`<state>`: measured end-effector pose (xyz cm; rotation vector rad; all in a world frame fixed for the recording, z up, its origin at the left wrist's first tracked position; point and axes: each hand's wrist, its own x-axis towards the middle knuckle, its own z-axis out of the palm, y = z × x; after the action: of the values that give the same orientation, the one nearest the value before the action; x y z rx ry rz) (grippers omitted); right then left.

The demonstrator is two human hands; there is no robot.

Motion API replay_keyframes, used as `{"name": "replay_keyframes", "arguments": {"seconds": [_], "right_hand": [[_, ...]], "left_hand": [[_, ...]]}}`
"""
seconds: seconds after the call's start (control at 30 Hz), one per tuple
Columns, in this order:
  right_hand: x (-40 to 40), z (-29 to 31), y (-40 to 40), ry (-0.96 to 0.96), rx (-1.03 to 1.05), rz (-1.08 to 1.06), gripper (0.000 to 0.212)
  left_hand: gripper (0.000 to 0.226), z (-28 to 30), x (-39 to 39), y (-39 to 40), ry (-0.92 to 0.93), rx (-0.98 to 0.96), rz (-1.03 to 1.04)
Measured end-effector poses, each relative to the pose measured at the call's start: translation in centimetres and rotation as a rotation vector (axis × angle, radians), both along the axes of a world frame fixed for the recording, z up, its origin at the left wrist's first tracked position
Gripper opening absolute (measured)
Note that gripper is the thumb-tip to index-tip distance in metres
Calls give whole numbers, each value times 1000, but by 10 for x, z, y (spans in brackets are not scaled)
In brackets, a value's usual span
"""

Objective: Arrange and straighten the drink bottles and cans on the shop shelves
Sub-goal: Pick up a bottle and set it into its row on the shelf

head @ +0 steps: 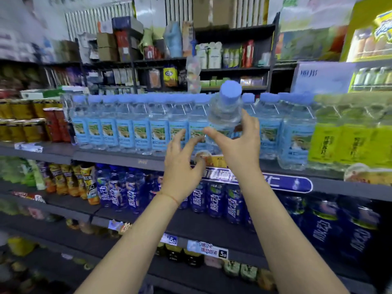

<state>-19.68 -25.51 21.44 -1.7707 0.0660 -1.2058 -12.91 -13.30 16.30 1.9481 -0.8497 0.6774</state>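
Observation:
A clear water bottle with a blue cap and blue label is raised a little above its row, tilted towards me. My right hand grips its lower body, thumb on the left and fingers on the right. My left hand hovers just left of it with fingers spread and loosely bent, holding nothing, in front of the row of matching water bottles on the upper shelf. Whether its fingertips touch a bottle I cannot tell.
Yellow-labelled bottles stand right of the water row; gold cans and red cans to its left. Dark blue drink bottles fill the shelf below, with snack bags at left. More shelving stands behind.

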Motion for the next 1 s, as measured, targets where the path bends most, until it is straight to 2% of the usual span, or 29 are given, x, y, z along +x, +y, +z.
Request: {"name": "replay_keyframes", "arguments": {"seconds": [0.17, 0.27, 0.4, 0.63, 0.83, 0.93, 1.0], "right_hand": [[13, -6, -22, 133, -46, -35, 80], [23, -9, -31, 270, -99, -89, 91], [26, -9, -33, 393, -158, -160, 91], [32, -8, -27, 409, -202, -320, 77], [35, -11, -24, 456, -194, -328, 74], [31, -16, -11, 433, -320, -530, 70], [28, -21, 9, 287, -420, -687, 60]], "left_hand": [[71, -9, 3, -16, 121, 195, 57], [76, -11, 3, -17, 124, 245, 93], [74, -9, 5, -15, 132, 215, 84], [74, -12, 8, -11, 121, 216, 50], [70, -11, 11, -4, 129, 223, 0], [61, -9, 12, 4, 194, 175, -106], [54, -8, 13, 18, 224, 91, -165]]}}
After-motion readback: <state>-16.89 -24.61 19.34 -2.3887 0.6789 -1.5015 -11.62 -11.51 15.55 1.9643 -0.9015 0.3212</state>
